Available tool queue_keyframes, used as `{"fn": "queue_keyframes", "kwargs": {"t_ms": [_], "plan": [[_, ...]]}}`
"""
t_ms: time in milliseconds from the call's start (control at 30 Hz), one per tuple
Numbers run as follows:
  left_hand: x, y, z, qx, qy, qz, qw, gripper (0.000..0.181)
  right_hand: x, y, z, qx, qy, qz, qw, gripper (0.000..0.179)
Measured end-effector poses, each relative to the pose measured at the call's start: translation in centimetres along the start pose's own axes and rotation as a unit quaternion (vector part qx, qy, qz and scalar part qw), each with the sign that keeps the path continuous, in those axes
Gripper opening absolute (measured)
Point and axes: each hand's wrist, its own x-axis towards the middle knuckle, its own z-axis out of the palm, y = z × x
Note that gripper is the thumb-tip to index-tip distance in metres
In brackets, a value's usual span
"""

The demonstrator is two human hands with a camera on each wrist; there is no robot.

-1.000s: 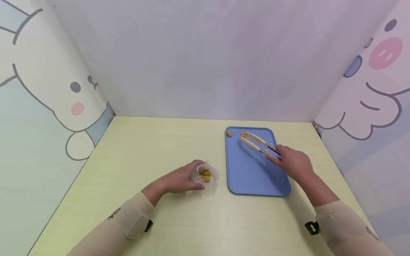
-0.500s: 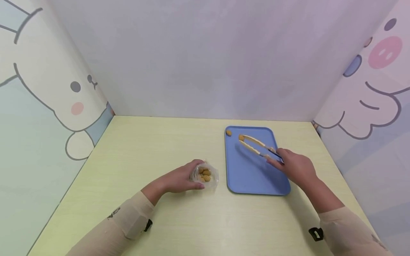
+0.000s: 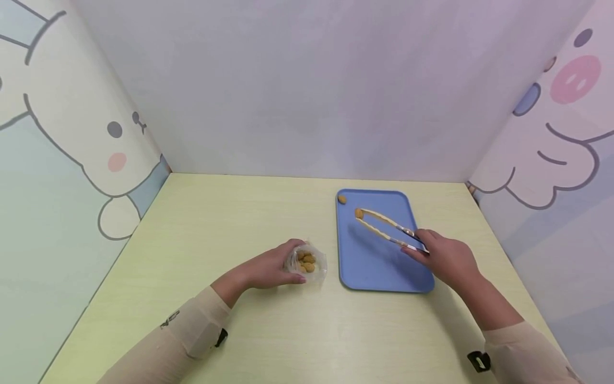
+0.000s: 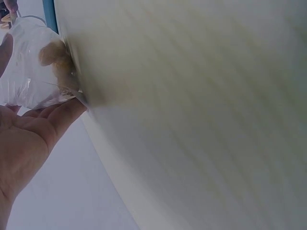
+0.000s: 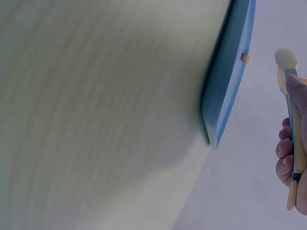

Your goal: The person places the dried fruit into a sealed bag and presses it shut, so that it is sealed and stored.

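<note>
My left hand point(image 3: 273, 268) grips a clear plastic bag point(image 3: 320, 265) standing on the table, fingers and thumb around its sides. Several brown nut-like pieces point(image 3: 308, 259) lie inside; the left wrist view shows them through the bag point(image 4: 29, 62) near its bottom. Over the blue tray point(image 3: 369, 274), my right hand point(image 3: 446, 257) holds a pair of tongs point(image 3: 381, 217) with pale tips. Between those tips, above the tray, is one brown piece point(image 3: 358, 213). Another brown piece point(image 3: 342, 199) lies in the tray's far left corner. The right wrist view shows fingers wrapped around the tongs' handle point(image 5: 293, 129).
The pale wooden table point(image 3: 230, 208) runs back to a plain whitish wall point(image 3: 307, 96). Side panels carry cartoon animals, a white one point(image 3: 91, 106) on the left and a pig point(image 3: 575, 80) on the right. The tray's raised rim stands just right of the bag.
My right hand has drawn slightly toward me and to the right; the tong tips, with the brown piece, have come nearer and a little left. My left hand and the bag stay put.
</note>
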Motion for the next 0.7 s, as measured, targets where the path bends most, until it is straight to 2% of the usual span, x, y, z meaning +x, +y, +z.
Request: {"fn": "queue_keyframes", "kwargs": {"t_ms": [133,267,400,500,700], "plan": [[0.0,-0.1,0.0,0.001,-0.001,-0.001,1.0000,0.091,-0.4,-0.1,0.1,-0.008,0.021,-0.019,0.9996,0.041],[0.1,-0.2,0.1,0.001,-0.002,0.001,1.0000,0.091,-0.7,-0.3,0.1,-0.020,0.060,-0.057,0.9964,0.043],[0.1,-0.2,0.0,-0.002,-0.001,0.003,1.0000,0.091,-1.0,-0.7,0.1,-0.020,0.090,-0.089,0.9917,0.053],[0.1,-0.2,0.0,-0.004,-0.001,0.004,1.0000,0.090,-1.2,-1.1,0.1,-0.015,0.102,-0.103,0.9892,0.062],[0.1,-0.2,0.0,-0.005,-0.001,0.003,1.0000,0.089,-1.3,-1.9,-0.2,-0.008,0.122,-0.127,0.9844,0.064]]}}
